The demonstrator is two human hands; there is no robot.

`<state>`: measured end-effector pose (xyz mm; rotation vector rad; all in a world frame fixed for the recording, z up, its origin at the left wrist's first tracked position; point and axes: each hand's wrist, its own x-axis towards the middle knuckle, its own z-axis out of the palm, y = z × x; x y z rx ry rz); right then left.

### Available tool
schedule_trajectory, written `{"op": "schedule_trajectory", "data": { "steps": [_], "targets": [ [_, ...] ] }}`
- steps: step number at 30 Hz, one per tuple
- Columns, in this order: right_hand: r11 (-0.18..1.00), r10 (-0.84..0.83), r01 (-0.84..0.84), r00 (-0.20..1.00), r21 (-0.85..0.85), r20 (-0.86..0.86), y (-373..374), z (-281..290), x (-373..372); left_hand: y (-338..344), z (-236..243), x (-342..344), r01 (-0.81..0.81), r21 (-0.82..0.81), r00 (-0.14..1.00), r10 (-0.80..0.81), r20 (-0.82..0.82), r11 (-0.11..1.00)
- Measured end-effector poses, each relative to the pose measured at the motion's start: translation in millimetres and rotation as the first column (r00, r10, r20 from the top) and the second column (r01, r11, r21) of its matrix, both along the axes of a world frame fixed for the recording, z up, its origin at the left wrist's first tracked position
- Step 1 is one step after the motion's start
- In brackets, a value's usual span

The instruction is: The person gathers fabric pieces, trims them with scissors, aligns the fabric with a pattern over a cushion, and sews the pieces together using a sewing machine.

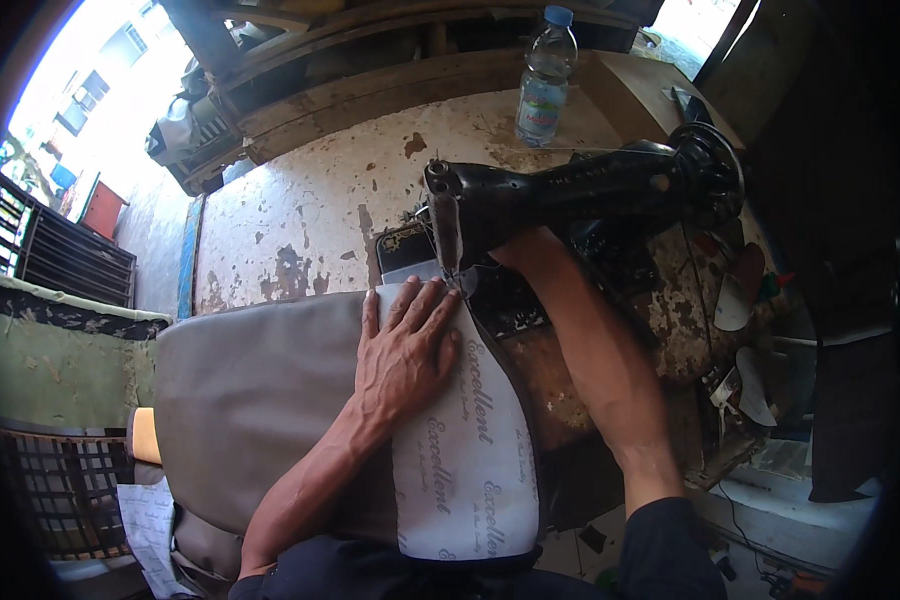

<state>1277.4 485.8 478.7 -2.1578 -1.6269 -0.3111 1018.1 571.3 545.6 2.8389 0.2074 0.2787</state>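
My L hand [407, 340], lightly spread, is pressing long white printed strip [470, 480], 6 o'clock of black metal sewing m/c [590, 187]; R hand [519, 251], 1 o'clock: grip hidden, can't tell. Risk: fingers drifting needleward, poss. stab.

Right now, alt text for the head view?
Left hand presses flat on a white printed panel at a black sewing machine, brown leatherette alongside; right hand is mostly hidden behind the machine. A capped plastic bottle stands on the worn table.
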Motion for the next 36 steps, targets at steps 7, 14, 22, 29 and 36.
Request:
{"op": "schedule_trajectory", "data": {
  "steps": [7,14,22,29,36],
  "targets": [
    [0.996,0.016,-0.005,0.992,0.090,-0.123,22.2,6.2,-37.5,12.6,-3.1,-13.0,-0.059,0.027,0.997,0.060,-0.046,0.998],
    [0.931,0.031,0.004,0.995,0.366,-0.091,3.6,20.5,-37.3,4.4,-0.8,-0.2,-0.012,0.015,1.000,0.012,-0.029,1.000],
    [0.919,0.073,-0.048,0.996,0.390,-0.048,16.0,20.2,-41.2,11.0,-2.1,-4.0,-0.006,0.007,1.000,0.007,-0.025,1.000],
    [0.895,0.109,-0.058,0.990,0.443,-0.092,15.3,25.7,-45.8,8.6,-3.3,-5.5,-0.008,-0.016,1.000,0.008,-0.008,1.000],
    [0.918,0.048,-0.005,0.994,0.397,-0.098,12.9,10.3,-39.9,9.5,-1.9,0.3,0.004,-0.020,1.000,-0.004,-0.007,1.000]
  ]
}}
